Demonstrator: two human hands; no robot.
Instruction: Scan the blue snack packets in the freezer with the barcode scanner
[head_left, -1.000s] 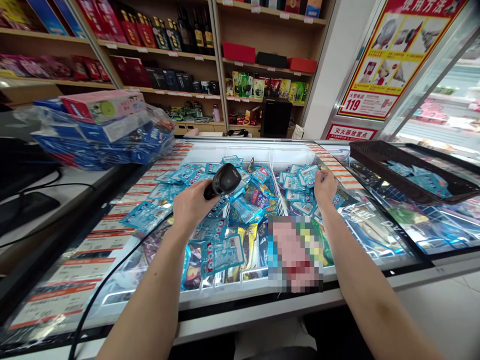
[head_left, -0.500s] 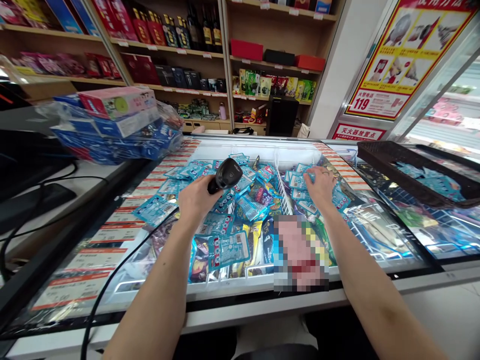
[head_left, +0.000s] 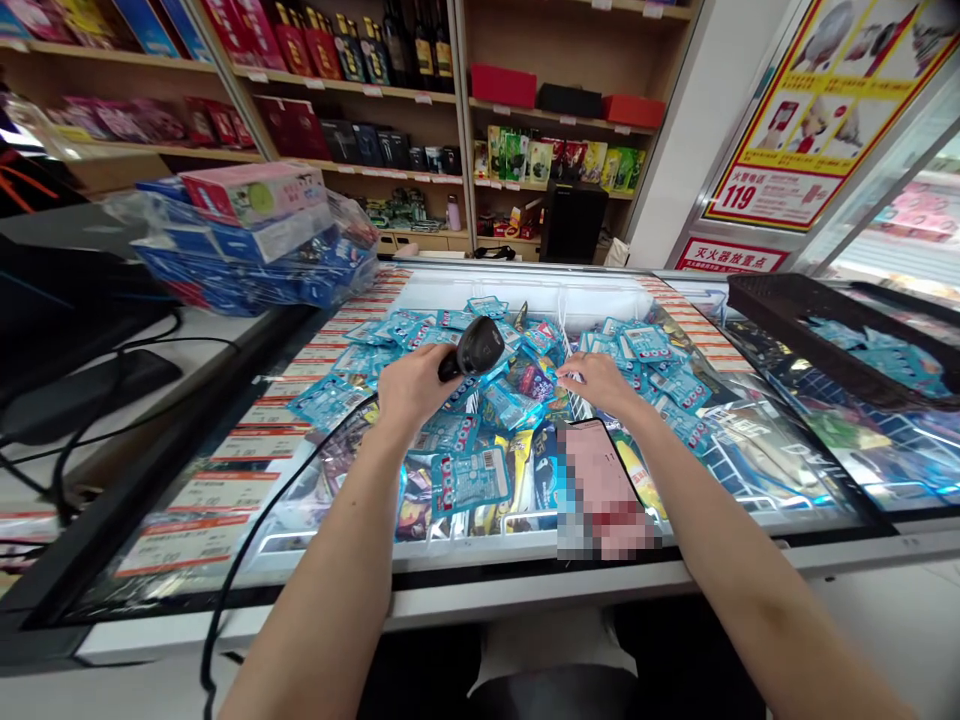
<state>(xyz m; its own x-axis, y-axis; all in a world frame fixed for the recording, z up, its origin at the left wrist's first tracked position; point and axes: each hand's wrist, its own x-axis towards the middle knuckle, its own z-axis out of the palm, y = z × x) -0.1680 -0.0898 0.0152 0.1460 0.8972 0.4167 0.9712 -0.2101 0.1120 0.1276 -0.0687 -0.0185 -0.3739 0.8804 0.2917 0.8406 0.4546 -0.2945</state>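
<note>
My left hand (head_left: 415, 388) is wrapped round the handle of a black barcode scanner (head_left: 480, 347), its head facing right above the blue packets. A black cord (head_left: 289, 480) trails from it down to the left. To the right, my right hand (head_left: 600, 383) hovers near the white wire divider (head_left: 579, 402), fingers loosely bent and apart, with nothing visible in them. Many small blue packets (head_left: 472, 478) lie spread over the glass-topped chest freezer, some in a right-hand pile (head_left: 649, 343) beyond my right hand. A partly blurred phone (head_left: 598, 465) with a pink screen lies near the front edge.
A dark tray (head_left: 772, 300) at the right holds more blue packets (head_left: 874, 355). Plastic-wrapped boxes (head_left: 255, 240) are stacked on the left counter, beside tangled cables. The freezer's white front rim (head_left: 540, 595) runs before me. Stocked shelves (head_left: 405, 170) stand behind.
My right hand has come left, off the right-hand packet pile toward the wire divider. The scanner stays in my left hand. The whole view has shifted slightly.
</note>
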